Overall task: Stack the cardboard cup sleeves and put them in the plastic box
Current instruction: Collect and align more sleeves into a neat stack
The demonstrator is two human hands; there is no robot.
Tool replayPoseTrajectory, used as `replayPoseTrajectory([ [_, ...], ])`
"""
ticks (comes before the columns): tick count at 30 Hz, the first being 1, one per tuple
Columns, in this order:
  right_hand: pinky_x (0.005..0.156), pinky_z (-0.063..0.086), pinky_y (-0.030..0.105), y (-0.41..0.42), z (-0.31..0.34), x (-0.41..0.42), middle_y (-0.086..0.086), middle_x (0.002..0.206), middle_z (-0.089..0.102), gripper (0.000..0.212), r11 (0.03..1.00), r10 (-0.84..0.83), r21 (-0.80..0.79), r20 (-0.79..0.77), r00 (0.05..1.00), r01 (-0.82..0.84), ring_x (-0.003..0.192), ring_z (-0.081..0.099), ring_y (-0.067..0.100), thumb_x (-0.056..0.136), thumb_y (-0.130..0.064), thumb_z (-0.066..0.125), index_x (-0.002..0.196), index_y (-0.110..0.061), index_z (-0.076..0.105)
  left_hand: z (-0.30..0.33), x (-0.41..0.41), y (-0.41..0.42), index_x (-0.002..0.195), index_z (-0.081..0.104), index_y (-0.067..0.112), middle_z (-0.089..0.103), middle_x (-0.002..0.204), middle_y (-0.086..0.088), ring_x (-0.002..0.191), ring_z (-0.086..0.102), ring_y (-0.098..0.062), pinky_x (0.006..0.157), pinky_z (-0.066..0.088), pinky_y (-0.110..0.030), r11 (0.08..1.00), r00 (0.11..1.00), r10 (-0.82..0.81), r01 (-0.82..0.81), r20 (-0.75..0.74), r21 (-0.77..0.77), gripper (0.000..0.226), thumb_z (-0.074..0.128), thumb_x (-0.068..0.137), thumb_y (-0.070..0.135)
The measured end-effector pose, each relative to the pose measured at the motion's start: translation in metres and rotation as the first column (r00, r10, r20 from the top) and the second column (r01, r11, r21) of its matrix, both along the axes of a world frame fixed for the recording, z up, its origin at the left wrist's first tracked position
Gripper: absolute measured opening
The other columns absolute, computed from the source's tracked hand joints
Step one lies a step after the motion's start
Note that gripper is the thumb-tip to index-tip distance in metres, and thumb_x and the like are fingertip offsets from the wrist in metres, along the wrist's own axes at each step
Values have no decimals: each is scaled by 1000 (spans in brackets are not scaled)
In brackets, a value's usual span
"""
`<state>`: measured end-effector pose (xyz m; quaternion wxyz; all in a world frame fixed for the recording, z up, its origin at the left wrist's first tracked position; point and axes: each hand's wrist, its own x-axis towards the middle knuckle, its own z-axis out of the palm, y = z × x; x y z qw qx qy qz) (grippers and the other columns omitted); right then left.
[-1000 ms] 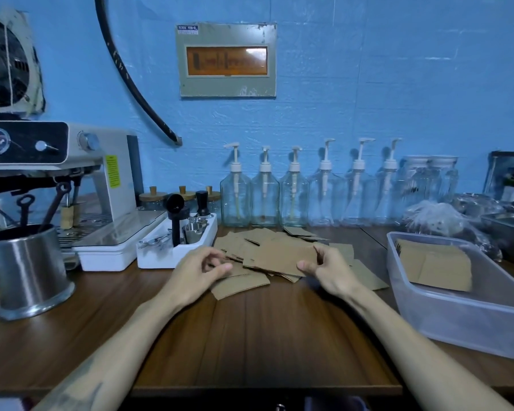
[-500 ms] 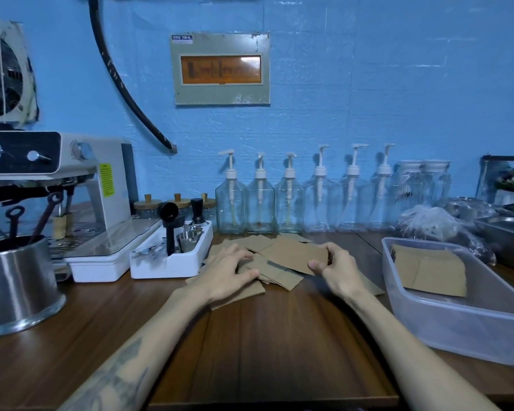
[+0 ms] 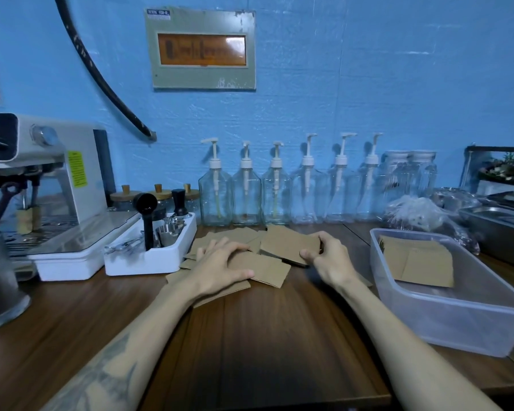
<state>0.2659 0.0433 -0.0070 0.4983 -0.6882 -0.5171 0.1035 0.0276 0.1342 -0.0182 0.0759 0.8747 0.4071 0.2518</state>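
The loose cardboard cup sleeves point(image 3: 267, 269) lie flat in an overlapping spread on the wooden worktop point(image 3: 264, 345), directly in front of the row of pump bottles point(image 3: 279, 191).

Left hand point(image 3: 220, 266): rests palm down on the part of the spread farther from the plastic box, fingers extended and slightly spread over the top sleeves. The grip is open; the fingers press on the cardboard and do not close round it.

Right hand point(image 3: 328, 259): positioned at the edge of the spread nearest the plastic box point(image 3: 457, 318). Thumb and curled fingers pinch a small flat stack of sleeves point(image 3: 288, 244), held at its box-side edge. The stack is tilted slightly, its near edge just above the sleeves beneath it.

The plastic box is translucent and rectangular. It stands on the worktop beside the spread, on the right-hand side, apart from the sleeves on the worktop. A flat layer of stored sleeves point(image 3: 422, 264) lies on its floor toward the far end.

On the opposite side of the spread from the plastic box, a white tray point(image 3: 149, 259) with coffee tools stands just beside the sleeves. Farther from the box again is an espresso machine point(image 3: 51, 185). A steel pan point(image 3: 499, 229) and a clear plastic bag point(image 3: 419, 215) lie behind the plastic box.
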Motion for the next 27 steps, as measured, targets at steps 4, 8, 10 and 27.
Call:
replayPoseTrajectory([
  [4, 75, 42, 23, -4, 2, -5, 5, 100, 68, 23, 999, 34, 7, -53, 998, -34, 91, 60, 17, 88, -12, 71, 109, -13, 63, 1, -11, -6, 134, 53, 37, 47, 126, 11, 127, 33, -10, 96, 18, -30, 998, 998, -23, 19, 63, 56, 59, 73, 80, 52],
  [8, 69, 42, 15, -8, 3, -9, 4, 99, 67, 24, 998, 61, 15, -65, 996, -61, 93, 60, 17, 89, -11, 70, 111, -12, 62, 3, -14, -15, 134, 55, 35, 46, 121, 9, 119, 33, -8, 95, 19, -31, 998, 996, -40, 35, 78, 60, 61, 75, 79, 49],
  [10, 60, 40, 6, -9, 3, -11, 2, 96, 66, 24, 997, 74, 14, -67, 995, -74, 86, 59, 13, 89, -10, 69, 112, -10, 61, 4, -15, -20, 132, 57, 34, 46, 119, 7, 114, 33, -6, 96, 23, -32, 998, 993, -46, 42, 105, 45, 59, 77, 78, 46],
  [27, 70, 41, 17, -4, 0, -6, 3, 97, 67, 23, 997, 71, 15, -52, 996, -71, 88, 58, 16, 89, -9, 69, 110, -15, 62, -2, -26, -22, 136, 54, 38, 44, 126, 12, 122, 33, -7, 98, 17, -28, 999, 994, -54, 53, -99, -11, 103, 34, 54, 98],
])
